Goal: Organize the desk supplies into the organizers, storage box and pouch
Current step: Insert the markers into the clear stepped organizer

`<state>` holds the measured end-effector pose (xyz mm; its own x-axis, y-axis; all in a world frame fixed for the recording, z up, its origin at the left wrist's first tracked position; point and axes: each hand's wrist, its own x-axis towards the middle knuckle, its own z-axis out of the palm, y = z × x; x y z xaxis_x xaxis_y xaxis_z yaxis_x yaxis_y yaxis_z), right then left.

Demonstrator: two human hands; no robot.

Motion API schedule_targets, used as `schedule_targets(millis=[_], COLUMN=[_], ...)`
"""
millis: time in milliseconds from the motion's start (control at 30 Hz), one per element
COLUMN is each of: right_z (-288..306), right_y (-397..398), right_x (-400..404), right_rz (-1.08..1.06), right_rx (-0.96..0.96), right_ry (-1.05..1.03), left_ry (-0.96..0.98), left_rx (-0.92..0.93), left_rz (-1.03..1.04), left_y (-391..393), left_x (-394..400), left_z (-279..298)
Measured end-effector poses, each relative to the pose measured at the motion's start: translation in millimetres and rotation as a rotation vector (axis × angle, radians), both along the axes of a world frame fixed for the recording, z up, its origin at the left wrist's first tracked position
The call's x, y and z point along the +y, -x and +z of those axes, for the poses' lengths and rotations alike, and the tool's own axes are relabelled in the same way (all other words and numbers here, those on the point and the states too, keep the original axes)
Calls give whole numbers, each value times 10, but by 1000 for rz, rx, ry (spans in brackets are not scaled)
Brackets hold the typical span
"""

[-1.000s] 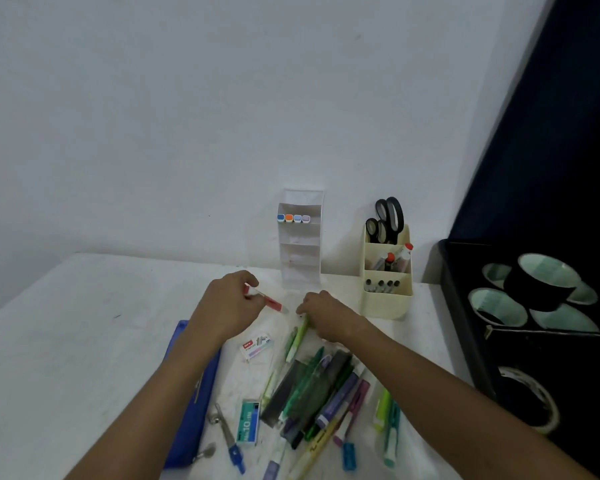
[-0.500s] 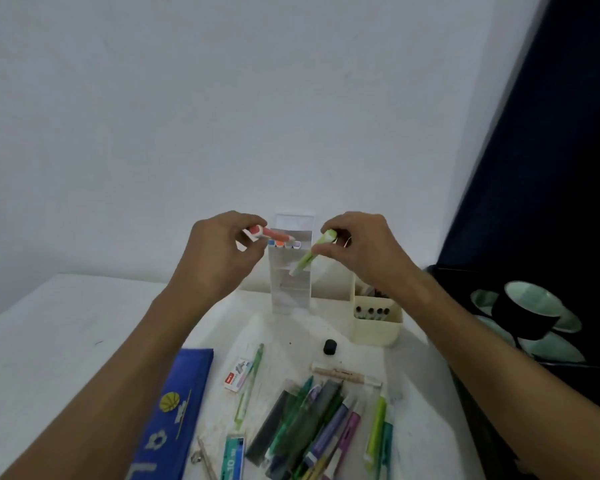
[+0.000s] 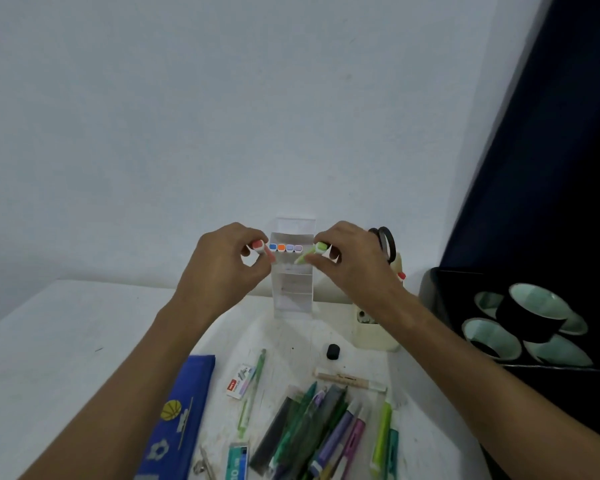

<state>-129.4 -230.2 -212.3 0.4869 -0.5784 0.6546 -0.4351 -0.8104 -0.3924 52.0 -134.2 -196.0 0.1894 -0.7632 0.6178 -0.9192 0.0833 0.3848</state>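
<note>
At the far edge of the desk [image 3: 66,323], the left hand [image 3: 222,268] pinches a red marker [image 3: 261,249] just left of the clear organizer [image 3: 293,285], whose top row already holds four markers [image 3: 285,248]. The right hand [image 3: 350,261] pinches a green marker [image 3: 310,252] at the organizer's right side. I judge the step is slotting both markers; next each must be aligned with a free opening and pushed in.

Plain pale wall [image 3: 222,116] fills the upper field, evenly and dimly lit. A white table [image 3: 49,341], scuffed and marked, abuts it. At right, a dark navy panel [image 3: 551,150], possibly a curtain.
</note>
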Motion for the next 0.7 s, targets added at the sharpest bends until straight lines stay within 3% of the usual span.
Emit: schedule_targets(millis=[167,367,700], right_z=[-375,-726,-893], right_y=[-242,-565,-786], right_x=[-11,-136,-359], right_rz=[66,0,-73], right_rx=[34,147,150], right_ry=[0,37,-139], left_ry=[-122,-343,-396], left_rx=[-10,-70,-59], left_rz=[-1,31,33], left_y=[-82,-106,-261], left_x=[-139,-380,-801], left_z=[-246,-420,-704])
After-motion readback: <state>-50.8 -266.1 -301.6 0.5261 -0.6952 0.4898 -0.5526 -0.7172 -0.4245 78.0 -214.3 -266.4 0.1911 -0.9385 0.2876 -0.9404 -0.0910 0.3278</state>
